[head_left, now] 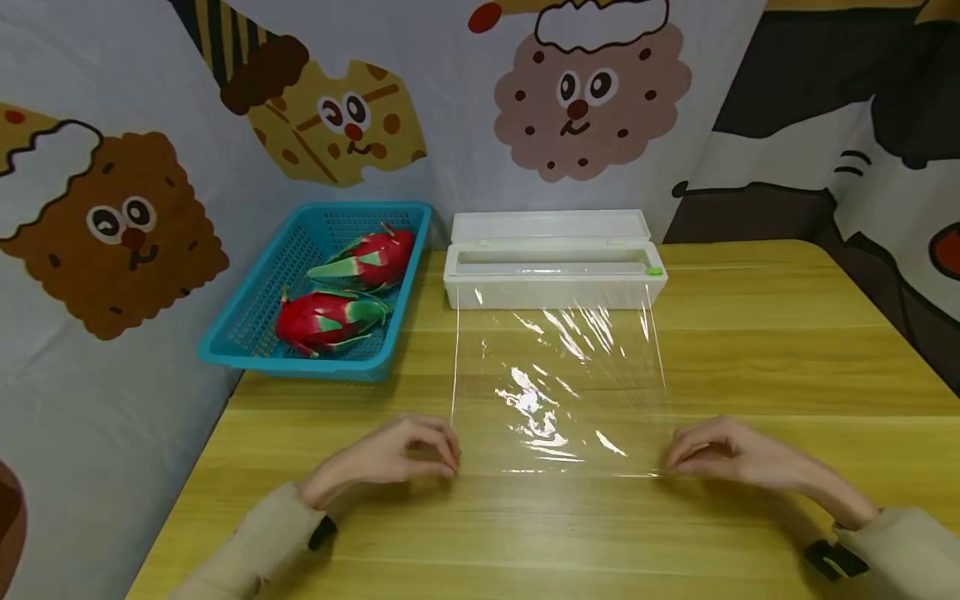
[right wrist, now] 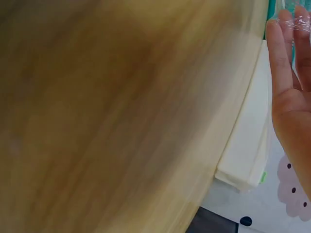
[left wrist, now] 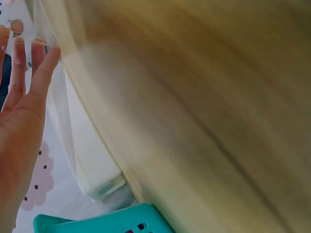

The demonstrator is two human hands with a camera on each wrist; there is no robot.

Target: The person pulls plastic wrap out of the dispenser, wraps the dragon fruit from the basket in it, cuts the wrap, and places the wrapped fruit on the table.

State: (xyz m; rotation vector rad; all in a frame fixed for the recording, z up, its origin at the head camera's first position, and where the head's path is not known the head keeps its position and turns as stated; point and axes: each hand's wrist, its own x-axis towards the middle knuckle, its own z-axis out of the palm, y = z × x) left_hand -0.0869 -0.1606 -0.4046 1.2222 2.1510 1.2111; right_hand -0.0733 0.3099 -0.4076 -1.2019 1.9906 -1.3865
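Observation:
A sheet of clear cling film (head_left: 558,392) runs from a white cling film dispenser (head_left: 555,293) toward the person, its near edge stretched between both hands. My left hand (head_left: 408,450) pinches the near left corner of the film between thumb and fingers. The near right corner is pinched by my right hand (head_left: 731,454), close over the table. In the left wrist view the left hand (left wrist: 22,111) has film at its fingertips. Film also wraps across the fingertips of the right hand (right wrist: 294,92) in the right wrist view. The dispenser's lid (head_left: 551,225) stands raised at the back.
Left of the dispenser sits a blue plastic basket (head_left: 300,365) holding two dragon fruits, one in front (head_left: 318,321) and one behind (head_left: 386,258). A printed cloth (head_left: 457,100) hangs behind the wooden table (head_left: 787,333). The table's left edge slants beside the left sleeve.

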